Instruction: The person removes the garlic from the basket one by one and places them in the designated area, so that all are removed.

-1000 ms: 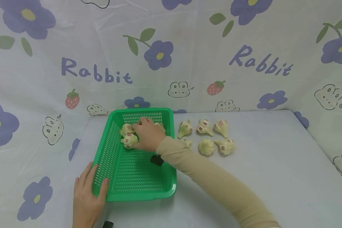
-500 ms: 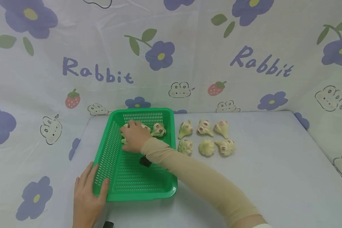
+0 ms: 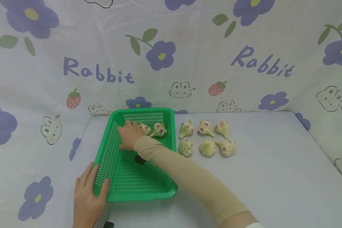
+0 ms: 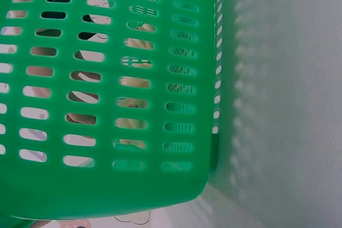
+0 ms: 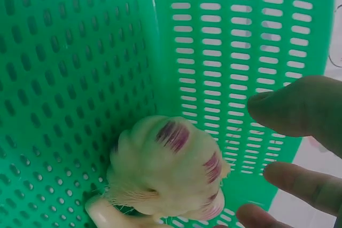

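My left hand (image 3: 88,198) holds the near left corner of the green plastic basket (image 3: 171,158), with the thumb over the inside and the fingers along the left side. My right hand (image 3: 129,136) is inside the basket at its back left, covering the bulbs there in the head view. The right wrist view shows a garlic bulb (image 5: 165,169) with purple patches beside its spread fingers (image 5: 304,185), a gap lying between. To the right of this hand, two more garlic bulbs (image 3: 159,129) lie against the back of the basket.
On the white table (image 3: 262,177), right of the basket, several garlic bulbs (image 3: 207,148) lie in two rows. A patterned cloth (image 3: 199,57) hangs behind. The basket's perforated outer wall (image 4: 107,94) fills most of the left wrist view.
My right hand has moved left inside the basket, over the back left bulbs, uncovering bulbs to its right. My left hand and the basket have stayed in place.
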Action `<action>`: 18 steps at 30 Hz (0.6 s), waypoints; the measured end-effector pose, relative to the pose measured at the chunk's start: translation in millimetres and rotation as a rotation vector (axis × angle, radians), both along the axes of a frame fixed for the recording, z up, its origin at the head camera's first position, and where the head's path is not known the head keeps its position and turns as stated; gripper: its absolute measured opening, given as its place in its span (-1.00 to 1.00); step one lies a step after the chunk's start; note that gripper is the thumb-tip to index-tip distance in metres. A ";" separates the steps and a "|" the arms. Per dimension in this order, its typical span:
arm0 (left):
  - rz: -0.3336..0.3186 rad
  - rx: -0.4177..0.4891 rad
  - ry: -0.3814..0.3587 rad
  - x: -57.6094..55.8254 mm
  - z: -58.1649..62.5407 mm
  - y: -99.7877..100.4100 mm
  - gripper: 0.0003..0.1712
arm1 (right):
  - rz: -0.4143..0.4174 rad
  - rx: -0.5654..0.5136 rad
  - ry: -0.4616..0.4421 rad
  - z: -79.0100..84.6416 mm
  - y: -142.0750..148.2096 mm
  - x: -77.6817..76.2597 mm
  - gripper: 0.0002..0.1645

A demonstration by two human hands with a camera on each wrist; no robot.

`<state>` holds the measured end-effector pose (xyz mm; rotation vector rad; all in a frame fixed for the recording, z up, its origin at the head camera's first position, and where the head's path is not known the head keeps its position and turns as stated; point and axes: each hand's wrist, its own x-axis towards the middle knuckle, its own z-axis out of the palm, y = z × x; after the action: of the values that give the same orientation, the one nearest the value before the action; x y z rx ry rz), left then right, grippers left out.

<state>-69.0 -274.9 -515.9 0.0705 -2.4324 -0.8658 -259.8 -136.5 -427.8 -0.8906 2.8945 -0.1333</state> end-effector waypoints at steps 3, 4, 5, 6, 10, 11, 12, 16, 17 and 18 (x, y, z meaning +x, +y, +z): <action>0.004 -0.004 -0.014 0.4 2.3 1.5 -0.31 | -0.004 0.009 -0.001 -2.1 -1.6 -2.5 -0.21; 0.005 -0.005 -0.018 0.6 2.7 1.8 -0.31 | -0.003 0.011 0.001 -2.9 -2.2 -3.2 -0.21; 0.006 -0.006 -0.019 0.6 2.8 1.9 -0.31 | -0.003 0.015 0.004 -3.7 -2.8 -4.0 -0.21; 0.006 -0.006 -0.019 0.6 2.8 2.0 -0.31 | 0.000 0.021 0.009 -4.8 -3.3 -4.6 -0.21; 0.007 -0.009 -0.016 0.4 1.8 2.3 -0.31 | 0.006 0.042 0.025 -9.2 -4.2 -6.5 -0.23; 0.006 -0.009 -0.015 0.5 1.7 2.3 -0.31 | 0.007 0.049 0.026 -10.6 -4.2 -7.1 -0.24; 0.005 -0.009 -0.015 0.5 1.6 2.3 -0.31 | 0.007 0.054 0.026 -12.0 -4.2 -7.7 -0.25; 0.001 -0.007 -0.015 0.5 1.6 2.3 -0.31 | 0.001 0.071 0.021 -16.0 -3.4 -10.1 -0.26; 0.000 -0.007 -0.015 0.6 1.7 2.3 -0.31 | 0.000 0.076 0.020 -16.7 -3.3 -10.5 -0.24; -0.001 -0.007 -0.013 0.5 1.7 2.4 -0.31 | -0.002 0.079 0.019 -17.1 -3.0 -10.8 -0.23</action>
<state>-68.6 -272.5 -514.2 0.0726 -2.4482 -0.8596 -270.5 -139.6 -444.9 -0.8808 2.8949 -0.0107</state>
